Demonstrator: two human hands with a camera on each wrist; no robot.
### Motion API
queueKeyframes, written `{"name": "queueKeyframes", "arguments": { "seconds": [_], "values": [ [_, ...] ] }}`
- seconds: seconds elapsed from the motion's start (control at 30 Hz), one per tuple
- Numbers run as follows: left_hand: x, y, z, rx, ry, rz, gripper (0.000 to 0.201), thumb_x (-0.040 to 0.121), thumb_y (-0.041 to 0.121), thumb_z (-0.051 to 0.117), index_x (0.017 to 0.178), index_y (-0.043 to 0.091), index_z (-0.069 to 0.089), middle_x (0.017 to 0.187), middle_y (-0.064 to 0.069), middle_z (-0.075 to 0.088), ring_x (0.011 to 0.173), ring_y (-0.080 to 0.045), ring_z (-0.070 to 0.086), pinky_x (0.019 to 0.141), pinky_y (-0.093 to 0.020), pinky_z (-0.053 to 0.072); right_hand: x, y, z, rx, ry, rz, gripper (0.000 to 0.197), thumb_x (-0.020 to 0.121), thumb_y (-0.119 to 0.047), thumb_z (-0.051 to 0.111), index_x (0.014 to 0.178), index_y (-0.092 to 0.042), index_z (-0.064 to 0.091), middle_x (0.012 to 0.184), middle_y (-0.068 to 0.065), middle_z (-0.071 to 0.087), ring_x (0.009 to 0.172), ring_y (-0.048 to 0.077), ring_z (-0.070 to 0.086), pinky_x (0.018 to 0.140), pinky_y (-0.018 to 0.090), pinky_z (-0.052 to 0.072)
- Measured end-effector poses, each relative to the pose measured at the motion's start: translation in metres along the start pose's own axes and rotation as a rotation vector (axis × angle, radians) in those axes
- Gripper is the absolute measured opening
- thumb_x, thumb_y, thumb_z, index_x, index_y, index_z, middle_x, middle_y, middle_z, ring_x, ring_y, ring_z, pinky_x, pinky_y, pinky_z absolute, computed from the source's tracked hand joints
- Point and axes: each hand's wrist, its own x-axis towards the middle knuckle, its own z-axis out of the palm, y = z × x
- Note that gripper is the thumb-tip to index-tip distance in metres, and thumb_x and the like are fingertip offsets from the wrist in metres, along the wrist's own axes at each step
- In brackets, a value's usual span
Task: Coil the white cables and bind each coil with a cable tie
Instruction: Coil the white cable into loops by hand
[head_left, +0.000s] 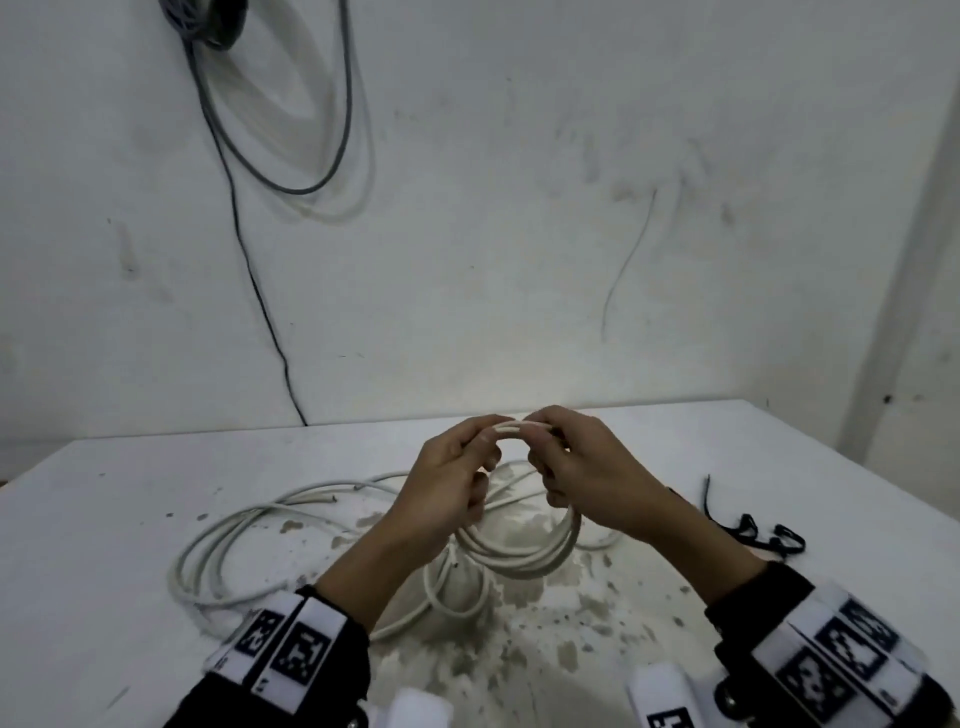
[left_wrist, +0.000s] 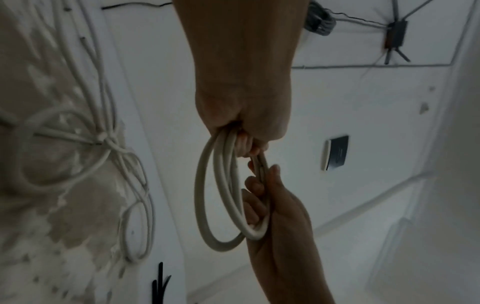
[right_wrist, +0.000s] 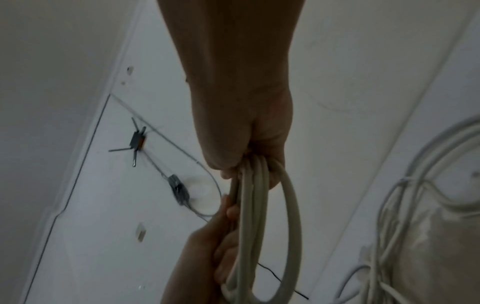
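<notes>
Both hands were raised above the middle of the white table (head_left: 130, 493), holding one coil of white cable (head_left: 524, 551) between them. The left hand (head_left: 447, 488) had its fingers curled round the top of the coil, with the thumb and forefinger pinching the bundled strands. The right hand (head_left: 582, 467) gripped the same bundle just beside it, fingers wrapped over the strands, so the two sets of fingertips nearly met at the top of the loop. Below the hands the coil hung down in several turns, its lower arc close over the table's stained middle patch; whether it touched the surface could not be told from the head view.

In the left wrist view the coil (left_wrist: 223, 195) showed as three or four turns running out of the left hand (left_wrist: 244, 115) and down into the right hand (left_wrist: 275, 209). In the right wrist view the same strands (right_wrist: 257, 226) passed from the right hand (right_wrist: 249, 144) into the left hand (right_wrist: 207, 257) below.

A second white cable (head_left: 249, 525) lay loose on the table toward its left edge, spread in wide untidy loops, one cut end pointing toward the far edge. It appeared to cross under the held coil, though the hands hid that part. Black cable ties (head_left: 753, 530) lay in a small cluster near the table's right edge, well apart from the hands. On the wall behind, a grey cable (head_left: 291, 156) hung in a loop.
</notes>
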Motion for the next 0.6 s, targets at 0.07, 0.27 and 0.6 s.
{"name": "queueKeyframes", "arguments": {
  "seconds": [0.07,0.27,0.6],
  "values": [
    [0.001,-0.003,0.007,-0.01,-0.004,-0.001,0.026,0.099,0.016,0.039,0.111,0.012,0.062,0.073,0.0,0.05,0.035,-0.003,0.024,0.036,-0.011,0.02,-0.008,0.004,-0.012,0.153,-0.021,0.036,0.018,0.096,-0.017,0.046,0.111,-0.008,0.051,0.072,0.007,0.058,0.052,0.013,0.043,0.052,0.026,0.04],
    [0.005,-0.005,0.024,-0.028,0.066,0.003,0.025,0.099,0.013,0.041,0.094,0.019,0.065,0.084,-0.004,0.065,0.031,-0.004,0.024,0.036,-0.011,0.019,-0.016,0.021,-0.031,0.19,0.057,0.048,0.042,0.087,-0.004,0.061,0.125,-0.014,0.044,0.099,0.005,0.071,0.073,0.009,0.064,0.067,0.024,0.047],
    [0.004,-0.008,0.029,0.01,0.082,0.001,0.025,0.099,0.013,0.041,0.1,0.015,0.066,0.089,-0.005,0.065,0.032,-0.005,0.026,0.036,-0.014,0.024,-0.018,0.032,-0.024,-0.501,0.313,-0.39,0.025,0.086,-0.004,0.058,0.109,-0.006,0.065,0.09,0.009,0.072,0.068,0.022,0.068,0.069,0.037,0.055]
  ]
}}
